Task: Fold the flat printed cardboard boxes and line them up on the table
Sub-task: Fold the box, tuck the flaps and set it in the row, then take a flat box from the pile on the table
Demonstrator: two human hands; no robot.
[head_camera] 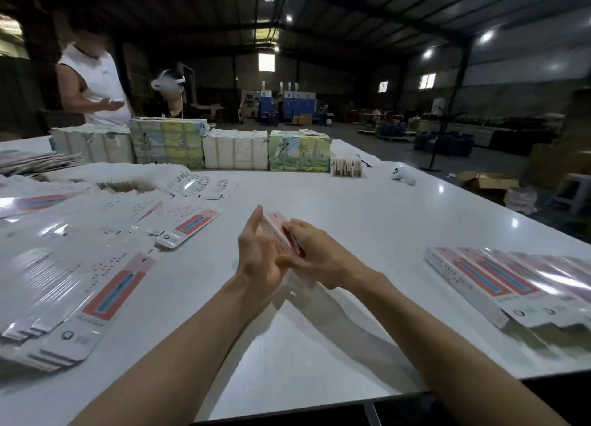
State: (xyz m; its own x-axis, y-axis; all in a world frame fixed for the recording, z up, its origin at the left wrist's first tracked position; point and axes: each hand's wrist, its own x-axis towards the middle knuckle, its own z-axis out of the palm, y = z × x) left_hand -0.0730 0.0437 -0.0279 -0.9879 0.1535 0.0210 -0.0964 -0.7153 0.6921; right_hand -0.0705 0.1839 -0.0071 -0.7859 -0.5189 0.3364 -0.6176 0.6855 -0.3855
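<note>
- I am holding one box [277, 233] in the air above the middle of the table [319, 195], off its surface and nearer its front edge than its back.
- My left hand [259, 259] is lying along the box's left face. Its fingers are straight, close together and pointing up and away, so they are propping the box rather than wrapping it.
- My right hand [315, 253] is gripping from the other side, its fingers curled over the box's right face and clamped on the card.
- The box's long axis is running away from me and slightly left. The near end is sitting low between my palms and the far end is tilting up towards the table's back.
- I am judging it to be thin printed card: very light, stiff along the panels and weak at the creases. The glossy print looks likely to slide under dry fingers.
- I would hold it by the long side panels close to the creases, squeezing lightly because a hard pinch on an open end would probably crush it.
- The flat boxes [105, 285] are lying fanned over the table's left side.
- The folded boxes [499, 281] are lined up side by side at the table's right edge, their long axes running diagonally.
</note>
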